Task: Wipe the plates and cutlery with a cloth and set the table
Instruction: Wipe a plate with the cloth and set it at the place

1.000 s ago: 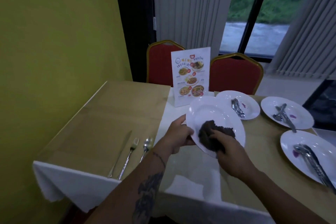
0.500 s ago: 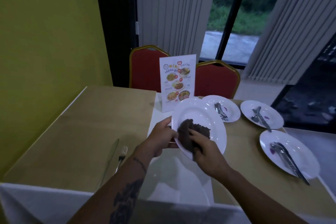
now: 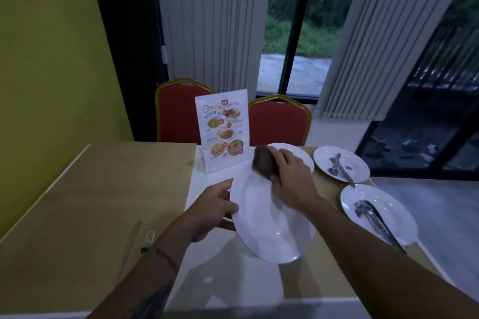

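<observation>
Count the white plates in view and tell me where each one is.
4. One plate held in the left hand; one partly hidden behind the right hand; two on the right: far and near.

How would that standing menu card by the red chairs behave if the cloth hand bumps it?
The menu card stands tall and thin on a narrow base, so it would probably tip rather than slide. It looks light, likely clear plastic, so a light knock may topple it. The right hand with the cloth is working close beside it.
</observation>
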